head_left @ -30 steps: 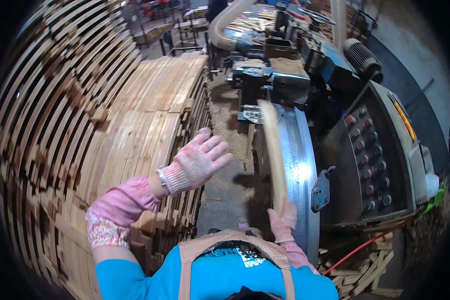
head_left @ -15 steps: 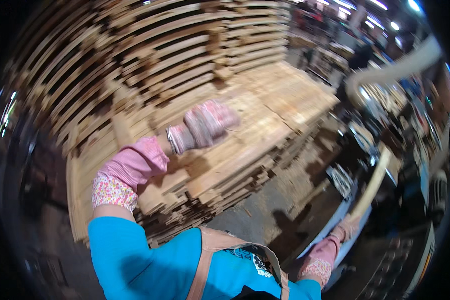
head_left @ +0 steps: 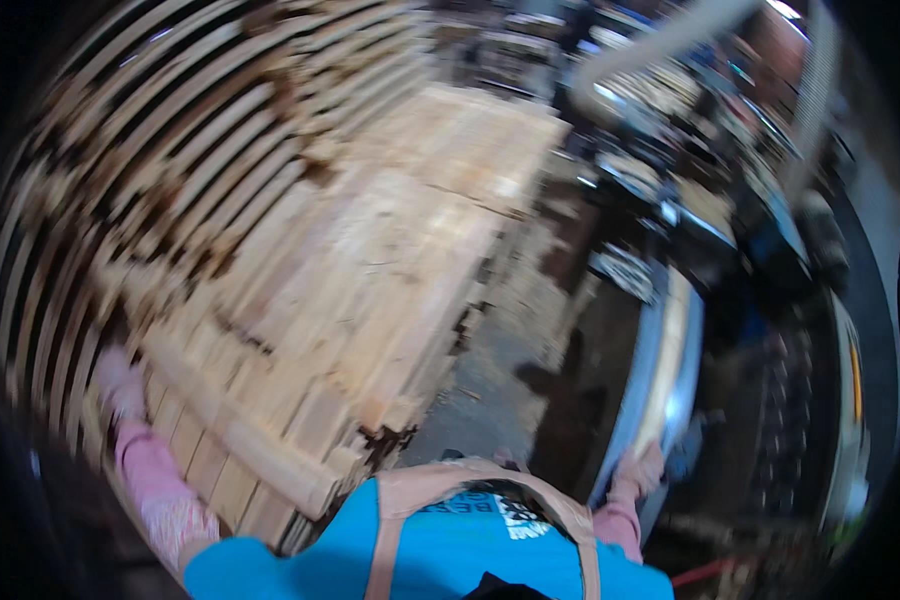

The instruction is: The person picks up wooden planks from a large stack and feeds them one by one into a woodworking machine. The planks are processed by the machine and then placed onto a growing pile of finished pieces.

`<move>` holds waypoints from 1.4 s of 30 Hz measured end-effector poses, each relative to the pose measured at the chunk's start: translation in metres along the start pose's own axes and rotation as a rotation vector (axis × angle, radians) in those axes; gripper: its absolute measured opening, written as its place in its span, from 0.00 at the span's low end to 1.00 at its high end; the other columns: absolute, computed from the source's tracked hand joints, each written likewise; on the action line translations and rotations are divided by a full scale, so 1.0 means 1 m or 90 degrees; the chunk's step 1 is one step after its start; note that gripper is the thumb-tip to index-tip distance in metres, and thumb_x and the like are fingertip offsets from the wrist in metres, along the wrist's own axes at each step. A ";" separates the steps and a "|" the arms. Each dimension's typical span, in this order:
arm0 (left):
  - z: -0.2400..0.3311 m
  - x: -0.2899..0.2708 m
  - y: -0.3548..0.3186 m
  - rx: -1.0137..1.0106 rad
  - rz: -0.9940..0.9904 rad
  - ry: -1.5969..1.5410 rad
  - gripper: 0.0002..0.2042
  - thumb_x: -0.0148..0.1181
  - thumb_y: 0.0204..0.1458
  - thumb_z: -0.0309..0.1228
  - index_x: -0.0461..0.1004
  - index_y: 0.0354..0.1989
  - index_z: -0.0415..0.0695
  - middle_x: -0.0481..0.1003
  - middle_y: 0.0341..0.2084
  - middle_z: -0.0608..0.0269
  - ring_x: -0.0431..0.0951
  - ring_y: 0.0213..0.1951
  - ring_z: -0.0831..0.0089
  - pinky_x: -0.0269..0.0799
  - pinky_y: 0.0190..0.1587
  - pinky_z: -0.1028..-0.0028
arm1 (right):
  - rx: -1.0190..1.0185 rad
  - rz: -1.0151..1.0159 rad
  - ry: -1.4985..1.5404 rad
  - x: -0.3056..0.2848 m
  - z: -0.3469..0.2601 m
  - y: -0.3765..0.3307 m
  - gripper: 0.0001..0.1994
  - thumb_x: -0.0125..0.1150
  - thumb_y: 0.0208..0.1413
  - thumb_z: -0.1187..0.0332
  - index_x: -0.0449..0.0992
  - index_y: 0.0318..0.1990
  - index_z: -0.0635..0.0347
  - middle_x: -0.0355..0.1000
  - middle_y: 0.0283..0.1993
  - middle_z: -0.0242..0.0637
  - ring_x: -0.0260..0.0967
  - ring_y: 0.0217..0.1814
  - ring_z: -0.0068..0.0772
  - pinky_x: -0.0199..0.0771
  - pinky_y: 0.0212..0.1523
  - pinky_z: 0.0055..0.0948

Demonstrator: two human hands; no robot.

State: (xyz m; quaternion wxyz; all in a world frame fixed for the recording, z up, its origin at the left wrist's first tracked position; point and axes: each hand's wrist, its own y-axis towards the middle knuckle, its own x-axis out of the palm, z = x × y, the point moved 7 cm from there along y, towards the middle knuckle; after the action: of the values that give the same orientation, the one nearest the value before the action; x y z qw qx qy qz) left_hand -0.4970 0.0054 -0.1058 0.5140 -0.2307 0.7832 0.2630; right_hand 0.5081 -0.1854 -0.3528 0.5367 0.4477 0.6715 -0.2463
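My right hand (head_left: 638,470), in a pinkish work glove, is closed on the near end of a long wooden board (head_left: 662,365). That board lies lengthwise on a blue-grey metal rail (head_left: 692,350). Far to the left, my left hand (head_left: 120,385), gloved too, is at the left end of the low stack of planks (head_left: 370,260). A loose board (head_left: 235,425) lies crosswise on those planks, its far end near this hand. Motion smears the left fingers, so I cannot tell whether they touch any wood.
A tall stack of spaced wooden slats (head_left: 220,120) rises behind the low stack. Dark machinery (head_left: 780,400) stands on my right, with a pale hose (head_left: 660,40) above it. Sawdust and scraps lie on the grey floor (head_left: 470,390) between stack and rail.
My left hand has swung from above the middle of the planks to their far left end. The view has turned right. The right hand remains at the board's end, the board now straight along the rail.
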 end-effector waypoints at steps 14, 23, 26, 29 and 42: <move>0.053 -0.054 -0.152 0.281 0.404 -0.234 0.28 0.56 0.45 0.17 0.75 0.60 0.39 0.77 0.57 0.45 0.75 0.61 0.47 0.68 0.69 0.56 | -0.226 0.110 -0.005 0.097 -0.074 0.222 0.22 0.63 0.58 0.56 0.81 0.57 0.57 0.79 0.53 0.52 0.75 0.56 0.56 0.73 0.61 0.46; 0.253 -0.231 -0.240 0.545 0.462 -0.144 0.24 0.62 0.47 0.29 0.78 0.57 0.44 0.80 0.51 0.50 0.79 0.56 0.50 0.72 0.64 0.54 | -0.558 -0.590 0.695 0.025 -0.370 0.111 0.30 0.66 0.64 0.65 0.68 0.72 0.60 0.73 0.67 0.40 0.72 0.65 0.32 0.68 0.67 0.29; 0.365 -0.249 -0.260 0.768 0.484 -0.137 0.19 0.55 0.55 0.33 0.78 0.54 0.46 0.80 0.50 0.55 0.79 0.54 0.53 0.70 0.64 0.49 | -0.822 -0.616 0.638 -0.095 -0.400 -0.007 0.37 0.76 0.51 0.65 0.69 0.70 0.62 0.67 0.72 0.45 0.64 0.74 0.41 0.63 0.73 0.36; 0.462 -0.268 -0.305 0.951 0.493 -0.161 0.18 0.55 0.54 0.34 0.78 0.53 0.45 0.79 0.50 0.54 0.79 0.54 0.55 0.68 0.66 0.48 | -0.928 -0.456 0.498 -0.099 -0.381 -0.046 0.44 0.77 0.50 0.61 0.62 0.74 0.59 0.65 0.71 0.50 0.63 0.75 0.46 0.63 0.73 0.41; 0.548 -0.264 -0.342 1.149 0.353 -0.322 0.29 0.71 0.40 0.31 0.76 0.57 0.49 0.77 0.55 0.56 0.74 0.61 0.56 0.59 0.73 0.47 | 0.042 -0.093 -0.062 -0.012 0.027 -0.048 0.37 0.71 0.51 0.55 0.67 0.69 0.47 0.70 0.58 0.50 0.67 0.61 0.57 0.69 0.61 0.52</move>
State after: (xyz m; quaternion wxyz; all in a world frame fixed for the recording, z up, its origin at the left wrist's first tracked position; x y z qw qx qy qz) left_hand 0.1902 0.1275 -0.1037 0.5700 0.5052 0.5834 -0.2821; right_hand 0.4801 -0.2340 -0.3569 0.5341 0.4027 0.6669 -0.3284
